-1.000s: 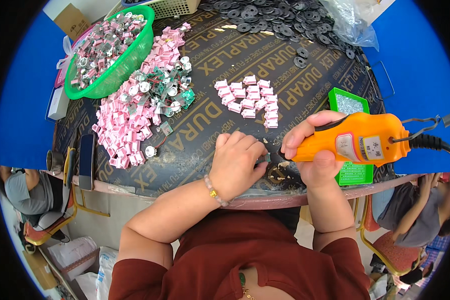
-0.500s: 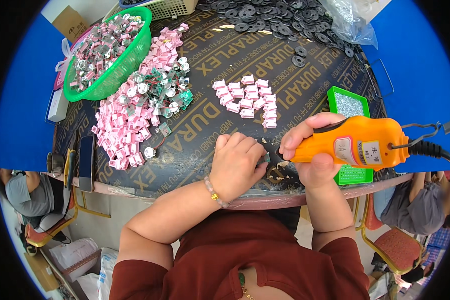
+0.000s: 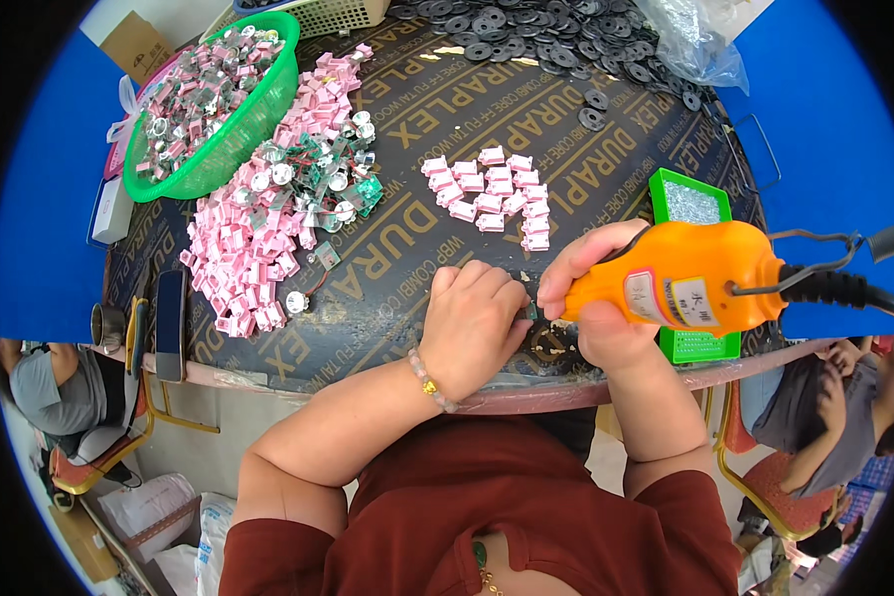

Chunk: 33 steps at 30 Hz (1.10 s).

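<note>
My right hand [image 3: 614, 333] grips an orange electric screwdriver [image 3: 677, 276], a corded tool with pale labels, held nearly level with its front end toward my left hand. My left hand [image 3: 475, 316] is closed low over the table near its front edge. A small greenish piece [image 3: 530, 312] shows at its fingertips; the rest of that piece is hidden by the fingers. The screwdriver's tip, largely covered by my right fingers, is close to this piece; contact cannot be made out. Beyond my hands, several small pink plastic housings [image 3: 489, 202] lie in loose rows.
Left, a heap of pink housings [image 3: 230, 253] mixes with wired circuit boards, beside a full green basket [image 3: 286, 84]. A phone [image 3: 171, 323] lies near the edge. Black discs [image 3: 566, 40] fill the back. Green trays [image 3: 723, 206], one holding small metal parts, stand right. People sit on both sides.
My right hand has brought the screwdriver a little left, closer to my left hand. My left hand has hardly moved. The person on the right has raised a hand.
</note>
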Available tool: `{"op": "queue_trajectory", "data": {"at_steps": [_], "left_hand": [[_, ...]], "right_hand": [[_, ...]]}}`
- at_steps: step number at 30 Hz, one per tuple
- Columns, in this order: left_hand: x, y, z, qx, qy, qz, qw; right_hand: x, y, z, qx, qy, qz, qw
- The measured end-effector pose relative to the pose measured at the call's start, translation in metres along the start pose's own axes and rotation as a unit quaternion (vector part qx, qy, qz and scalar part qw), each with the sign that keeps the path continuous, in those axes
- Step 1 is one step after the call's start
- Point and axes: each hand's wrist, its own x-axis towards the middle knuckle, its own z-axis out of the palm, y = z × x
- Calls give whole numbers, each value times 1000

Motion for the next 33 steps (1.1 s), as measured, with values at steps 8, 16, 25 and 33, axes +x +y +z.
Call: {"op": "queue_trajectory", "data": {"at_steps": [8,16,25,33], "left_hand": [[-1,-1,6,0,20,36,999],[-3,-5,5,-7,24,80,996],[2,5,4,39,42,64,996],[4,3,6,51,42,65,996]], "right_hand": [[0,-1,-6,25,1,15,1000],[-4,-41,-69,-15,96,-128,987],[-23,-40,-161,-219,289,-101,926],[-25,-36,-163,-176,270,-124,938]]}}
